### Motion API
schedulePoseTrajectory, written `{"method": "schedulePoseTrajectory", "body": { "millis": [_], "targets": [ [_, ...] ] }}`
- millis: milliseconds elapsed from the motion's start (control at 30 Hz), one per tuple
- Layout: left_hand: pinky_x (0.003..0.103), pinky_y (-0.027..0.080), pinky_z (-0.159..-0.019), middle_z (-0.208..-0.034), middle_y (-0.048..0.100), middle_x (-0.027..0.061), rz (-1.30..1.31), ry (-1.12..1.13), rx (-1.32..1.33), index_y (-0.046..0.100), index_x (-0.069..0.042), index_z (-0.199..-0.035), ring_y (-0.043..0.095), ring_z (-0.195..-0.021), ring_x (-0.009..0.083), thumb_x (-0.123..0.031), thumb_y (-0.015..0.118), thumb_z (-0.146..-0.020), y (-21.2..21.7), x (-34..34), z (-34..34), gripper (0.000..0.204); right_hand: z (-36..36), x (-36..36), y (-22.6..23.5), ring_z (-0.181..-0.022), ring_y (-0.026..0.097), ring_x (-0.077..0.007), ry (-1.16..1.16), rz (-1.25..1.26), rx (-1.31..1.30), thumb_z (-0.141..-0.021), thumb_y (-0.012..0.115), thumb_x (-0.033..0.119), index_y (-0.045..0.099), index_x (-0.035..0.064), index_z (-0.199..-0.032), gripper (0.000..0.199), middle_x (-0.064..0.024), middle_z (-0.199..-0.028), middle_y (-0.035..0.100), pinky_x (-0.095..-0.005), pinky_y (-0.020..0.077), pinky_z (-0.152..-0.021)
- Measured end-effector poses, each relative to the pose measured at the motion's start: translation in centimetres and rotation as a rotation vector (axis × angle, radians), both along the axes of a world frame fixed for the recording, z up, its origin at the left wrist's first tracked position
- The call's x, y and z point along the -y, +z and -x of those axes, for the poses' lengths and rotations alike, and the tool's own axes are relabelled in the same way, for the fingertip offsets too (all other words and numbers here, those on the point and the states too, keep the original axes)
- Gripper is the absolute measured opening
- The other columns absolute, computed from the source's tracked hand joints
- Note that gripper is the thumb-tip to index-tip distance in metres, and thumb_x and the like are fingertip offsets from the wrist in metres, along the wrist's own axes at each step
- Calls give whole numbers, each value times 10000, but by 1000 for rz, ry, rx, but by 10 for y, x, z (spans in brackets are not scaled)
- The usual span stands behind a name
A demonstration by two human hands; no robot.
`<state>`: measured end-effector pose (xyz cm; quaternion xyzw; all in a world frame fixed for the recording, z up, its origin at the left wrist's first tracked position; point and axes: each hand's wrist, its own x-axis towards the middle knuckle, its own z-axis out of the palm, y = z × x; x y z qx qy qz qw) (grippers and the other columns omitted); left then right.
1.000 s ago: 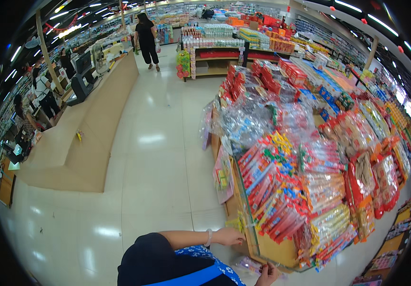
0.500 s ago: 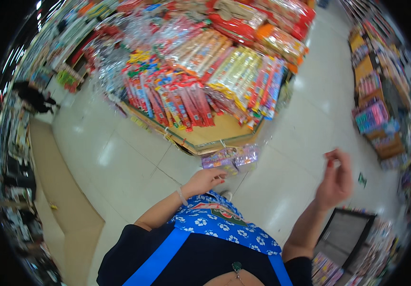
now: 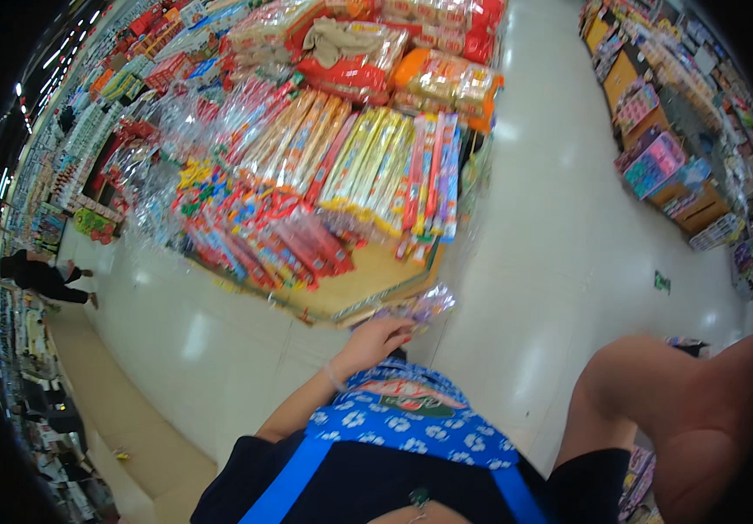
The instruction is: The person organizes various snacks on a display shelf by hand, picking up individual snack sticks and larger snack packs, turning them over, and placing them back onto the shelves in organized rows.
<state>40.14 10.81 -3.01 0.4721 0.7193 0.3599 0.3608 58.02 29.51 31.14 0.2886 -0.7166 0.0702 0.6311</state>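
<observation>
Where the display table (image 3: pixel 367 275) comes to its near corner, a clear-wrapped purple package (image 3: pixel 433 304) shows just outside the near edge, beside your left hand (image 3: pixel 376 341). Your left fingers curl loosely over its left part, but blur and overlap mean you cannot tell whether they have hold of it. Your right arm (image 3: pixel 599 402) is bent up at the right, its hand out of view, so its grip cannot be told. Judging by the glossy wrap, the package should be light, slick and easily crumpled; pinch its fuller body, gently, rather than loose film. Its visible long axis seems to run left to right, the shiny right end slightly farther from you.
</observation>
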Motion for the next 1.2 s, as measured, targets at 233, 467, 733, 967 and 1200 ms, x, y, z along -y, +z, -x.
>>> {"method": "schedulePoseTrajectory", "body": {
  "millis": [233, 467, 733, 967, 1200],
  "targets": [
    [388, 517, -825, -1103, 673, 160, -21, -21, -44, 655, -91, -1175, 652, -960, 338, -189, 639, -889, 5, -17, 47, 303, 48, -18, -11, -789, 606, -178, 83, 7, -33, -898, 583, -18, 622, -36, -1094, 201, -119, -895, 634, -296, 499, -728],
    [382, 520, -794, -1052, 677, 160, -51, 269, 43, 652, -38, -1140, 663, -899, 314, -142, 614, -888, 1, -36, 83, 275, 94, -65, -24, -774, 611, -165, 198, 233, -200, -911, 580, -10, 628, -24, -1082, 178, -109, -882, 638, -275, 503, -708],
    [405, 510, -722, -916, 634, 140, -112, 642, -511, 609, -38, -1019, 632, -830, 334, -145, 637, -861, 15, -156, 101, 193, 187, -187, -320, -745, 600, -76, 67, 1543, 981, -911, 581, 7, 645, -12, -1083, 184, -29, -837, 650, -220, 484, -654],
    [433, 519, -702, -974, 606, 128, 249, 745, -731, 582, -54, -1058, 645, -838, 324, -209, 692, -813, -6, -222, 97, 310, 216, -218, -404, -684, 590, -84, 98, 1490, 1311, -905, 607, 32, 592, -13, -1163, 263, -57, -872, 660, -233, 479, -609],
    [264, 529, -673, -951, 691, 129, -299, 1088, 415, 634, 43, -1162, 658, -763, 132, -74, 635, -848, 10, -187, 110, 335, 248, -223, -344, -873, 627, -237, -162, 677, 907, -817, 650, 7, 625, 42, -1127, 313, -89, -923, 650, -366, 492, -794]
  ]
}}
